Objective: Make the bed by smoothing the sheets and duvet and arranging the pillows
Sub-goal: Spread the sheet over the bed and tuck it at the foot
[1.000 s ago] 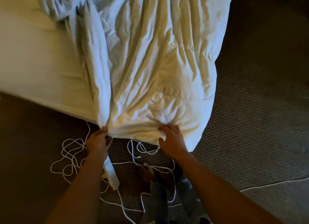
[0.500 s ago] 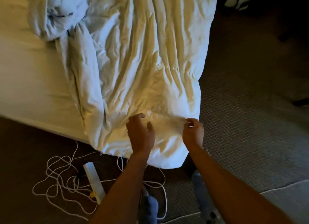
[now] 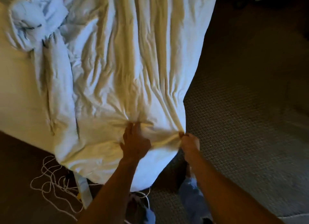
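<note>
Single head view, looking steeply down, close over bed (image 3: 20, 93)

Your duvet (image 3: 133, 65) overhangs the bed's corner; sheet (image 3: 16, 90) left, tangled cord (image 3: 50, 182) on floor below.

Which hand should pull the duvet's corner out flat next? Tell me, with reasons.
Right. The right hand already pinches the duvet at its bunched corner by the bed's edge. The left hand lies flatter on the fabric further in, better placed to hold it down.
</note>
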A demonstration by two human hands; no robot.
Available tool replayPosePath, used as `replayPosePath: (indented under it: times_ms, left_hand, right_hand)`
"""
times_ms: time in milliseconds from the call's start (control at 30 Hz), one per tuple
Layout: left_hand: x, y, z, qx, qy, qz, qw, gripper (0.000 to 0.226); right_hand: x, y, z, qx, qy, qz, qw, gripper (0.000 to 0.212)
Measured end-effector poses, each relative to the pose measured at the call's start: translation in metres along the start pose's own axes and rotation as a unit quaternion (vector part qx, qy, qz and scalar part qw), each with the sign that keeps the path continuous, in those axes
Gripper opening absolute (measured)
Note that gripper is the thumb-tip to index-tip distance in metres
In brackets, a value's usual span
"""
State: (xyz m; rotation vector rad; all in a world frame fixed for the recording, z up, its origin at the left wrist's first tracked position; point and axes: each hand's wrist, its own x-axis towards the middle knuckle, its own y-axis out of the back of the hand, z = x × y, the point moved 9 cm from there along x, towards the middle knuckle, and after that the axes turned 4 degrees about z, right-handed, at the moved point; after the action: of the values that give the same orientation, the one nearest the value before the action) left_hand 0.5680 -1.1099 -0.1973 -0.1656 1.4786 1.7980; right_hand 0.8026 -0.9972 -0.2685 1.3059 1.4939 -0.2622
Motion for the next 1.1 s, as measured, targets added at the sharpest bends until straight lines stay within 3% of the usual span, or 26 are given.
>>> replayPosePath:
  times_ms: [67, 167, 300, 367, 433, 500, 600, 700, 767, 867, 933, 1033, 1100]
  left_hand:
    - [0.008, 0.006, 0.012, -0.023, 0.044, 0.029, 0.998, 0.069]
    - [0.022, 0.020, 0.035, -0.026, 0.017, 0.101, 0.994, 0.056]
    - [0.047, 0.035, 0.072, -0.046, -0.034, 0.187, 0.981, 0.051]
    - [0.062, 0.038, 0.090, -0.020, -0.047, 0.181, 0.982, 0.043]
    - [0.075, 0.039, 0.107, -0.006, -0.064, 0.176, 0.982, 0.033]
    - [0.094, 0.044, 0.123, -0.006, -0.074, 0.188, 0.979, 0.033]
    - [0.131, 0.050, 0.151, -0.027, -0.079, 0.184, 0.979, 0.040]
    - [0.169, 0.060, 0.182, -0.038, -0.094, 0.182, 0.978, 0.041]
    - [0.194, 0.068, 0.202, -0.047, -0.096, 0.184, 0.977, 0.041]
    - [0.219, 0.073, 0.231, -0.013, -0.105, 0.177, 0.978, 0.036]
    - [0.231, 0.075, 0.245, -0.012, -0.114, 0.173, 0.978, 0.038]
    - [0.252, 0.073, 0.259, -0.008, -0.118, 0.193, 0.974, 0.045]
    - [0.265, 0.070, 0.271, 0.003, -0.132, 0.205, 0.970, 0.042]
  right_hand:
    - [0.011, -0.005, -0.043, 0.037, 0.019, -0.025, 0.999, 0.044]
    - [0.030, -0.025, -0.104, 0.088, 0.031, -0.086, 0.992, 0.056]
    - [0.042, -0.022, -0.139, 0.185, 0.059, -0.098, 0.976, 0.027]
    - [0.055, -0.010, -0.118, 0.127, 0.028, -0.085, 0.988, 0.025]
    - [0.076, 0.002, -0.094, 0.019, -0.018, -0.063, 0.998, 0.038]
    - [0.091, -0.005, -0.103, 0.060, -0.053, -0.095, 0.992, 0.045]
    - [0.115, -0.020, -0.176, 0.124, -0.008, -0.111, 0.986, 0.057]
    - [0.127, -0.008, -0.257, 0.222, 0.011, -0.073, 0.972, 0.022]
    - [0.141, 0.007, -0.276, 0.259, 0.011, -0.043, 0.965, 0.027]
    - [0.166, 0.035, -0.239, 0.144, -0.042, 0.007, 0.989, 0.024]
    - [0.180, 0.026, -0.229, 0.124, -0.067, -0.032, 0.990, 0.035]
    - [0.190, -0.005, -0.275, 0.143, -0.041, -0.107, 0.983, 0.042]
    - [0.198, -0.007, -0.311, 0.128, -0.011, -0.076, 0.989, 0.043]
